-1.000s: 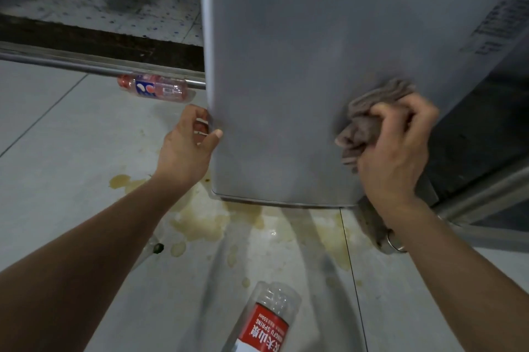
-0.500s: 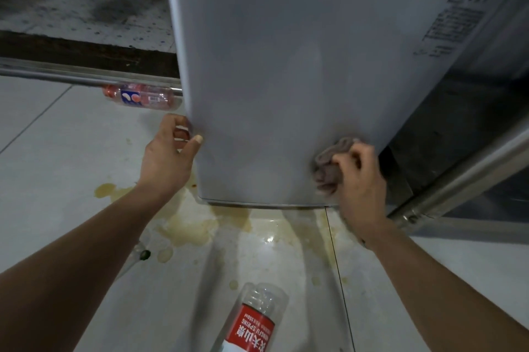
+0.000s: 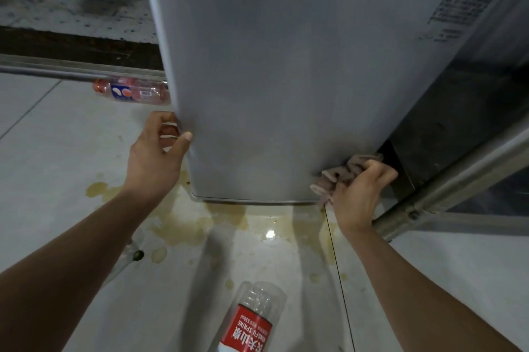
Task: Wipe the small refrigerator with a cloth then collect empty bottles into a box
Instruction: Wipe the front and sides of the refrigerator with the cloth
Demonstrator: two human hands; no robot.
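**Fingers bunched on the cloth at the refrigerator's lower corner**

Fingers (image 3: pixel 372 171) of the right hand (image 3: pixel 359 194) are curled tight round a crumpled brownish cloth (image 3: pixel 336 177), pressing it against the grey side panel of the small refrigerator (image 3: pixel 286 65) at its bottom right corner. The left hand (image 3: pixel 153 160) grips the refrigerator's left edge low down, thumb laid on the panel and the other fingers hooked round behind the edge, which looks like steadying.

By my reading the wiping step is in hand and near the foot of this panel; whether the other faces are done cannot be told. Yellowish spill stains (image 3: pixel 183 225) spread on the tiled floor (image 3: pixel 43 165) just below the refrigerator's base.

Bottle collecting has not begun, it seems. A pink-labelled bottle (image 3: pixel 131 92) lies on the floor touching or just beside the refrigerator's left edge, partly behind it. A red-labelled bottle (image 3: pixel 252 320) lies well below the refrigerator. Part of a clear bottle (image 3: pixel 128 261) shows under the left forearm. No box is in view.
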